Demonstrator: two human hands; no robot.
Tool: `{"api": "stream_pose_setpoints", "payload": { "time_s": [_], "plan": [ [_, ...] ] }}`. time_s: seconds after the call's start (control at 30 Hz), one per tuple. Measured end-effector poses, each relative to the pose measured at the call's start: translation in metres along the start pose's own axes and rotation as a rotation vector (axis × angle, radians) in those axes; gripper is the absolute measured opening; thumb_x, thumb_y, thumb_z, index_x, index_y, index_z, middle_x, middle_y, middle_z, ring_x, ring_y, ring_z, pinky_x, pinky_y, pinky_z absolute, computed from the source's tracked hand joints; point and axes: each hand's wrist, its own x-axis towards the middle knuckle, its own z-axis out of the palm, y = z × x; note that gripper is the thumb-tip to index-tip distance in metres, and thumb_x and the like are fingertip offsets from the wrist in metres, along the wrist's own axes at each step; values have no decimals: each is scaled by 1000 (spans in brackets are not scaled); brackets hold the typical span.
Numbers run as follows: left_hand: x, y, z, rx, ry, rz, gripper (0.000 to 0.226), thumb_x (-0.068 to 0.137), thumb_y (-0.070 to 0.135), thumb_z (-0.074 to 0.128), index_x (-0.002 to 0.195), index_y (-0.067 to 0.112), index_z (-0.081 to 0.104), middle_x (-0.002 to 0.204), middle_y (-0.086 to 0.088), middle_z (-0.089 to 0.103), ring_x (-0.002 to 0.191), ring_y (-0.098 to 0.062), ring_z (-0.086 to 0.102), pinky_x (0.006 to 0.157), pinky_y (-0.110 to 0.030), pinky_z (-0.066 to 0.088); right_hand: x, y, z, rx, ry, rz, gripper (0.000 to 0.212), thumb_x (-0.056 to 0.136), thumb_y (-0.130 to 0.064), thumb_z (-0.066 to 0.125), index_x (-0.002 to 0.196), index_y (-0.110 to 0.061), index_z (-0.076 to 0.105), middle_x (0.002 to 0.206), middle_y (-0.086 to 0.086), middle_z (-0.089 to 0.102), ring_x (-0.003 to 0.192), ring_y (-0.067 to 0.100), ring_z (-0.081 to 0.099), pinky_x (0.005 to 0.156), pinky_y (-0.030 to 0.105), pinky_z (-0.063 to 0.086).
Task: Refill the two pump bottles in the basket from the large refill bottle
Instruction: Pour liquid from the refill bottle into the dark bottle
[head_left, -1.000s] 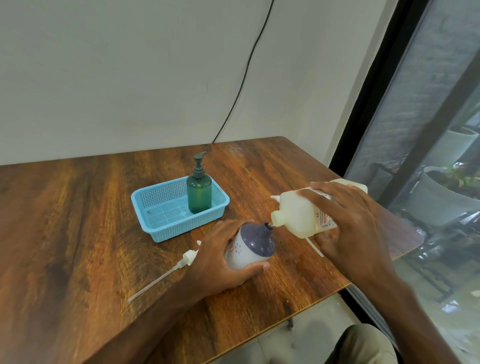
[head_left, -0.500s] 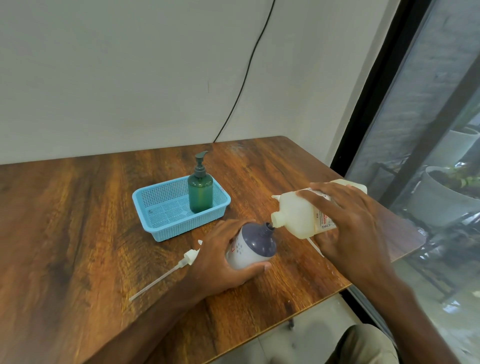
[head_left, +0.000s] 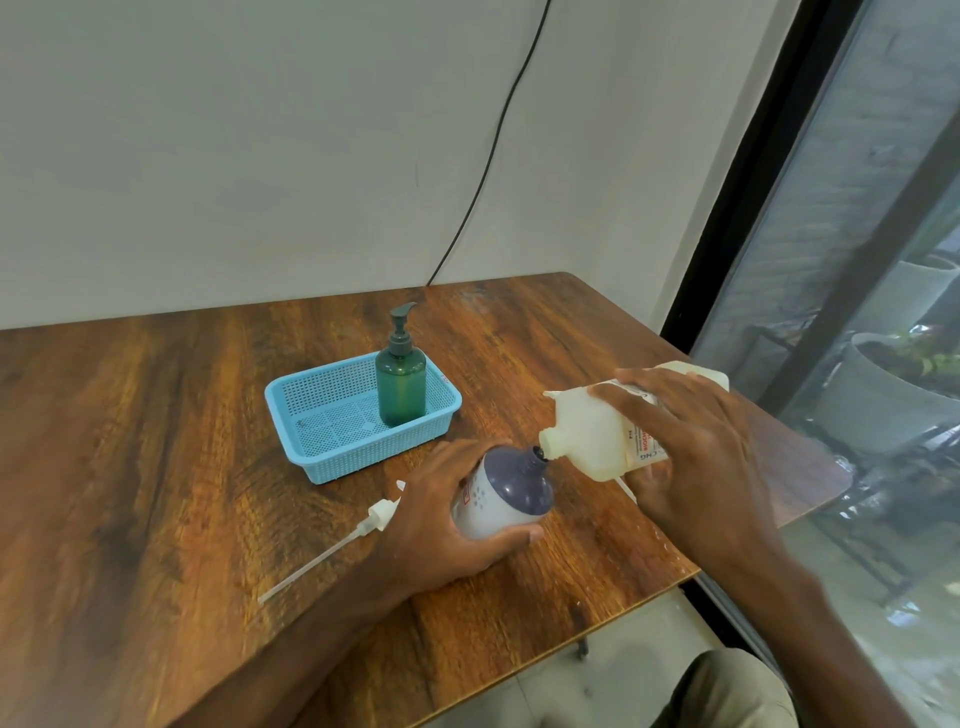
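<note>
My left hand (head_left: 436, 525) grips a white bottle with a purple top (head_left: 501, 491), held tilted on the table with its neck uncapped. My right hand (head_left: 691, 447) holds the large translucent refill bottle (head_left: 592, 431) tipped sideways, its spout touching the purple bottle's neck. A green pump bottle (head_left: 401, 382) stands upright in the right part of the blue basket (head_left: 317, 457). A white pump head with its long tube (head_left: 358, 535) lies on the table left of my left hand.
The wooden table (head_left: 156, 467) ends close on the right and front, right below my hands. A glass door with a black frame (head_left: 727, 234) stands to the right. A black cable (head_left: 498, 140) runs down the wall behind.
Both hands and the two bottles have held nearly still, spout against neck. The view shifted slightly.
</note>
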Motion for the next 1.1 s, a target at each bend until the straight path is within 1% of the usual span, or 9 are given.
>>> {"api": "stream_pose_setpoints", "payload": {
  "time_s": [0.17, 0.4, 0.77, 0.93, 1.1],
  "plan": [
    [1, 1, -1, 2, 4, 6, 81, 72, 54, 98, 139, 24, 65, 130, 14, 70, 121, -17, 68, 97, -39, 58, 0, 2, 1, 5, 0, 6, 84, 63, -18, 96, 138, -27, 60, 143, 3, 59, 136, 31, 48, 112, 51, 32],
    [1, 0, -1, 16, -6, 4, 82, 73, 61, 95, 141, 28, 63, 131, 18, 68, 123, -16, 66, 97, -38, 59, 0, 1, 3, 3, 4, 16, 84, 62, -18, 97, 138, -25, 61, 143, 5, 59, 136, 33, 48, 112, 51, 30],
    [0, -1, 0, 24, -15, 8, 83, 73, 62, 94, 141, 29, 62, 131, 18, 67, 122, -16, 66, 96, -36, 59, 1, 2, 2, -1, -1, 3, 87, 61, -17, 97, 139, -28, 59, 144, 4, 58, 137, 33, 48, 112, 56, 33],
    [-1, -2, 0, 24, -15, 2, 83, 73, 61, 95, 141, 27, 62, 131, 16, 68, 122, -18, 66, 96, -37, 59, 2, 1, 3, 4, 1, -1, 86, 60, -15, 97, 138, -27, 60, 144, 5, 59, 137, 34, 49, 113, 55, 33],
    [-1, -3, 1, 29, -9, 9, 83, 73, 62, 94, 141, 29, 62, 131, 18, 68, 121, -16, 66, 95, -34, 59, 2, 1, 3, 8, -1, -6, 86, 61, -16, 97, 138, -26, 61, 144, 6, 59, 137, 34, 49, 112, 57, 35]
  ]
}}
